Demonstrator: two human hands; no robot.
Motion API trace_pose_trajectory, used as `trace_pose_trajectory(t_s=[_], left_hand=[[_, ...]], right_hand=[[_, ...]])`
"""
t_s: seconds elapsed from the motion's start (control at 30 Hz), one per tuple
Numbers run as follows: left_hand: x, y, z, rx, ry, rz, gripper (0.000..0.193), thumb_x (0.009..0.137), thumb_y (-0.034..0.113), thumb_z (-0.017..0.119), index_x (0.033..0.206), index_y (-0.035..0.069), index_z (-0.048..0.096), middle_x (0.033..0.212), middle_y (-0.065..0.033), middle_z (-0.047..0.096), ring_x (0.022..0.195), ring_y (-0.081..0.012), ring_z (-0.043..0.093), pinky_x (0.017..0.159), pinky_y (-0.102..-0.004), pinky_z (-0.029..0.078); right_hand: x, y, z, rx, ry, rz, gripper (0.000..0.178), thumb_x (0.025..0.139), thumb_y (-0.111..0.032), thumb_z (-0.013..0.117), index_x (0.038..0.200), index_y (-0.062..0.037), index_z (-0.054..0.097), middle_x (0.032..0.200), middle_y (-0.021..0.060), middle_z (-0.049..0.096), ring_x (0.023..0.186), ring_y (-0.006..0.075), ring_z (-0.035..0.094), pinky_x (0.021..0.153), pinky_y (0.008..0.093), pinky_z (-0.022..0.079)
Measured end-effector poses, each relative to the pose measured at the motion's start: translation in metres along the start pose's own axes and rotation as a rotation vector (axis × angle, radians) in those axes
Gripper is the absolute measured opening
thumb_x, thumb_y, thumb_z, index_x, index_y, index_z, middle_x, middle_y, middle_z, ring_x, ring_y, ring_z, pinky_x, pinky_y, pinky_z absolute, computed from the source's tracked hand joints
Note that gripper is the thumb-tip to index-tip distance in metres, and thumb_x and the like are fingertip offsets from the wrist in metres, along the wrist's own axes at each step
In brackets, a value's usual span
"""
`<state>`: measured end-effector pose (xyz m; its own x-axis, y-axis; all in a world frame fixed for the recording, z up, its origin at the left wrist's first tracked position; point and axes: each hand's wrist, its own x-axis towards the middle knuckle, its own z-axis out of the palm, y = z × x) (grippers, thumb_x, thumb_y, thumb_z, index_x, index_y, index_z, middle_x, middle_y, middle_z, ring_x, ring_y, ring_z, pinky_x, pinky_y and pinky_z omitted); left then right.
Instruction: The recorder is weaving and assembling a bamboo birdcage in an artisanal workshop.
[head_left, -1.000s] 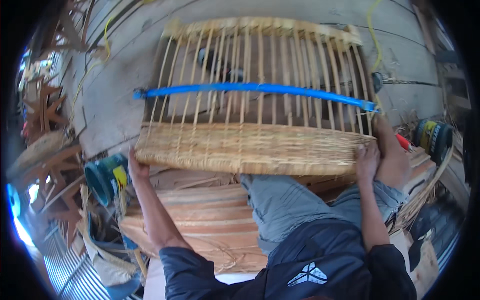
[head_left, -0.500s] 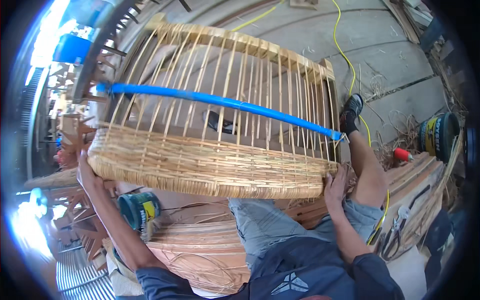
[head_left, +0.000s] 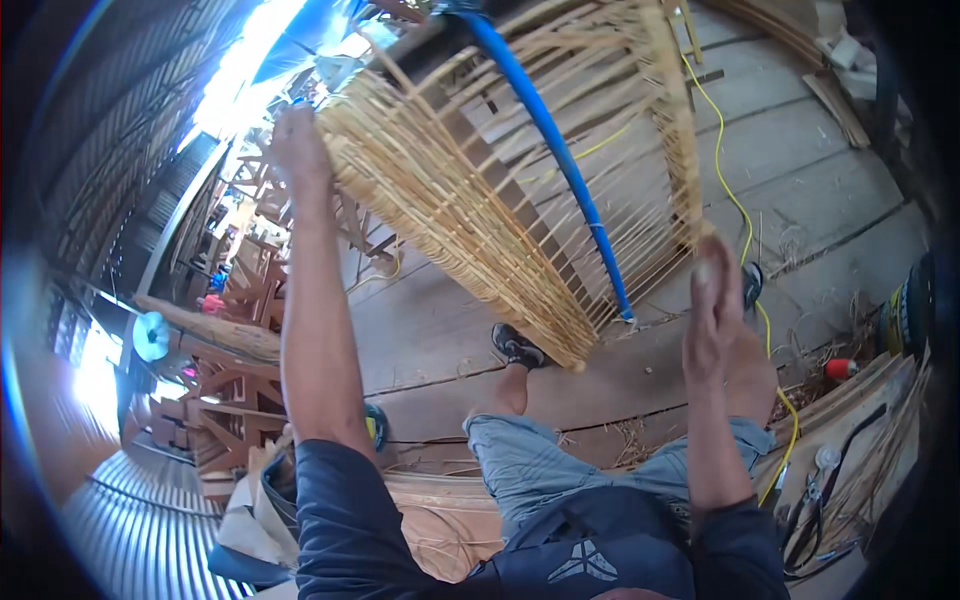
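Observation:
A large partly woven rattan panel point(head_left: 455, 215) is tilted up in front of me, its dense weave running down from upper left to lower middle. Bare strands stretch from the weave to a wrapped rim point(head_left: 672, 120). A blue pipe point(head_left: 555, 150) crosses these strands. My left hand point(head_left: 300, 145) is closed on the panel's upper left end, arm stretched out. At the lower right corner of the rim is my right hand point(head_left: 712, 310), its fingers upright and meeting the corner; motion blurs the contact.
A yellow cord point(head_left: 738, 205) runs over the plank floor on the right. Pliers point(head_left: 815, 500), a red spool point(head_left: 840, 369) and a dark bucket point(head_left: 905, 310) are also there. Brown wooden frames point(head_left: 240, 380) stand at left, near corrugated metal sheeting point(head_left: 140, 520). My shod foot point(head_left: 517, 345) is below the panel.
The panel has turned from nearly level to steeply slanted, its left end raised and swung away. My left hand rose with it. My right hand moved slightly up and to the right.

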<state>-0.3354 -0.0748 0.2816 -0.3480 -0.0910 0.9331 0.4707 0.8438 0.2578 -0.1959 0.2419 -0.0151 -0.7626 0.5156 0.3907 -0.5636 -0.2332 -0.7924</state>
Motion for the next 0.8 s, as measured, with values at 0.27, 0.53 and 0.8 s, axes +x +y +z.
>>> trace_pose_trajectory(t_s=[0.27,0.53,0.8], left_hand=[[-0.052,0.014,-0.002,-0.053,-0.003,-0.276,0.023,0.084,0.017,0.051,0.088,0.000,0.065,0.072,-0.0042,0.056,0.063,-0.0099,0.045,0.058,-0.0270,0.037],[-0.083,-0.008,-0.007,0.010,0.080,-0.362,0.020,0.088,0.012,0.048,0.089,-0.001,0.063,0.065,-0.0070,0.054,0.056,-0.0125,0.045,0.054,-0.0288,0.037],[-0.066,0.044,-0.023,0.026,0.030,-0.332,0.021,0.090,0.016,0.049,0.099,0.001,0.061,0.079,-0.0175,0.062,0.069,-0.0280,0.060,0.063,-0.0348,0.046]], right_hand=[[0.101,-0.125,0.084,-0.257,-0.243,-0.580,0.030,0.093,-0.009,0.047,0.121,0.0008,0.049,0.113,0.0101,0.057,0.109,0.0165,0.052,0.093,0.0291,0.039],[0.116,-0.119,0.201,-0.792,-0.288,-1.114,0.026,0.080,-0.008,0.058,0.106,-0.0071,0.056,0.093,0.0072,0.062,0.094,0.0236,0.056,0.075,0.0361,0.044],[0.189,-0.118,0.206,-0.683,-0.325,-1.193,0.019,0.083,-0.008,0.060,0.102,-0.0088,0.061,0.081,0.0097,0.066,0.072,0.0272,0.063,0.063,0.0347,0.048]])
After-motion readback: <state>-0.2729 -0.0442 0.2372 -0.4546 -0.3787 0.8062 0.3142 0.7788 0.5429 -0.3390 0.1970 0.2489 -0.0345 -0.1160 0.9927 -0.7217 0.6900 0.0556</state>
